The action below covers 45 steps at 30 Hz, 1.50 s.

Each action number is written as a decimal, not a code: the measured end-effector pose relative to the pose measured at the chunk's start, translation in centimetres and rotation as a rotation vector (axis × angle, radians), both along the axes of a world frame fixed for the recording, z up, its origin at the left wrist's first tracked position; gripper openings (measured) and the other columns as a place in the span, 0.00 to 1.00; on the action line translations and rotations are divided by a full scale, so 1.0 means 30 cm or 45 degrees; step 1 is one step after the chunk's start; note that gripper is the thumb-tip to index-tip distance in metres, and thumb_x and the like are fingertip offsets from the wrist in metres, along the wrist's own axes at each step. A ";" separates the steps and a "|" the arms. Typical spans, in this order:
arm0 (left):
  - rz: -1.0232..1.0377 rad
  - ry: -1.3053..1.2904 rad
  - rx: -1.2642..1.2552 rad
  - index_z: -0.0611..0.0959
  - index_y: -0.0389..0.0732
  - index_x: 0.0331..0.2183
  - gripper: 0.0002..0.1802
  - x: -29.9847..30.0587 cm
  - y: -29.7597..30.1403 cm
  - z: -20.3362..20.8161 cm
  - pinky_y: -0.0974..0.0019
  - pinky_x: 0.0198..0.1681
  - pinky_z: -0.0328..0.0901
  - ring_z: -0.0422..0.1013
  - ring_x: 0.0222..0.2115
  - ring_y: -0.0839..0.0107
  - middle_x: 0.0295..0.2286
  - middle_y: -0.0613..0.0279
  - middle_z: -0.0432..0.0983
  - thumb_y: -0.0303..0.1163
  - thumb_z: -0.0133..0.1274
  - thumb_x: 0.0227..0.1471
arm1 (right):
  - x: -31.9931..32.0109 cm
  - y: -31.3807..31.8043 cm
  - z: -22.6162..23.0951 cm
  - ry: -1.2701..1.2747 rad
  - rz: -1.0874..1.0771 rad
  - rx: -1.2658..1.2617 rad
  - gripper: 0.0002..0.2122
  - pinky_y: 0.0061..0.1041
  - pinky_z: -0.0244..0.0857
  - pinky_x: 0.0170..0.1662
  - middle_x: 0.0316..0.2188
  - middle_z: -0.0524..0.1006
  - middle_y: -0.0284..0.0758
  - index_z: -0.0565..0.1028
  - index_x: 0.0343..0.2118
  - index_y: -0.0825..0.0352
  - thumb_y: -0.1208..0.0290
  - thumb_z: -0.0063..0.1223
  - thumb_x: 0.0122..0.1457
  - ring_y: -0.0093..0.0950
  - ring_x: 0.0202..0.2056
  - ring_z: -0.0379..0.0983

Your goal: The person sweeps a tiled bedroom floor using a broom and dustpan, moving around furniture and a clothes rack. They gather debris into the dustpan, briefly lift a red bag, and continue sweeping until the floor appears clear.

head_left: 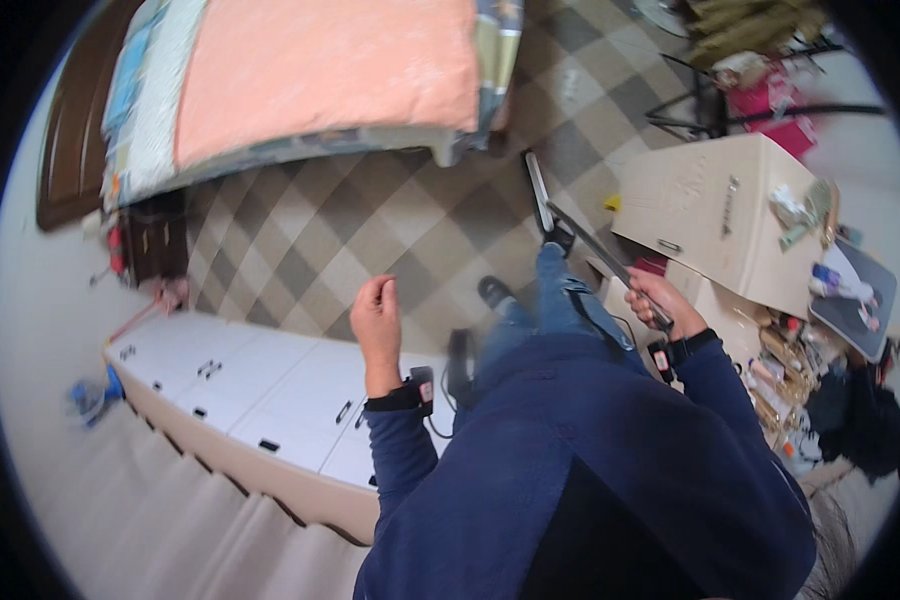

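Note:
My right hand [665, 303] is closed around the dark handle [605, 255] of a long-handled floor mop. Its narrow pale head [539, 190] with dark edges lies on the checked floor, just beyond my foot. Whether it is a mop or a squeegee is hard to tell from here. My left hand [376, 322] hangs in the air over the floor, near the white cabinets, its fingers curled in and nothing visible in them. Both wrists wear black straps with small devices.
A bed [325, 75] with a peach cover stands at the far left. Low white cabinets [260, 385] run along the near left. To the right are a cream cabinet [705, 205], a black metal frame [685, 100] and a cluttered surface with bottles and bags [785, 370].

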<state>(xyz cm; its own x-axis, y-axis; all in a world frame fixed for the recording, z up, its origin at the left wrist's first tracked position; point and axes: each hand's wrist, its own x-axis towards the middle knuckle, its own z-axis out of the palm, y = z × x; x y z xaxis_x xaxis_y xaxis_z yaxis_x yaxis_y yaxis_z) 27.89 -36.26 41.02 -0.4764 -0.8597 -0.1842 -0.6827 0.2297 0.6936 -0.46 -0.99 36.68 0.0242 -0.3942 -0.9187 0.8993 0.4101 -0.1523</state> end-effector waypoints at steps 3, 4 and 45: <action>0.098 -0.038 -0.038 0.81 0.39 0.31 0.07 0.128 0.023 -0.002 0.66 0.34 0.66 0.73 0.30 0.63 0.29 0.56 0.76 0.31 0.51 0.51 | 0.092 -0.058 -0.029 -0.113 0.052 0.083 0.23 0.12 0.51 0.12 0.21 0.66 0.30 0.54 0.58 0.57 0.72 0.41 0.59 0.13 0.13 0.57; 0.134 -0.033 -0.018 0.81 0.39 0.31 0.07 0.167 0.034 0.003 0.66 0.34 0.66 0.73 0.30 0.62 0.29 0.55 0.76 0.31 0.51 0.51 | 0.104 -0.078 -0.046 -0.171 0.046 0.042 0.23 0.12 0.51 0.12 0.21 0.66 0.31 0.54 0.58 0.57 0.73 0.41 0.59 0.13 0.13 0.57; -0.002 -0.025 -0.029 0.78 0.36 0.35 0.10 -0.411 0.086 0.082 0.75 0.31 0.62 0.68 0.26 0.79 0.22 0.67 0.72 0.32 0.49 0.56 | -0.529 -0.071 -0.192 0.109 -0.084 0.105 0.21 0.19 0.54 0.14 0.17 0.65 0.29 0.56 0.53 0.61 0.75 0.44 0.56 0.17 0.14 0.60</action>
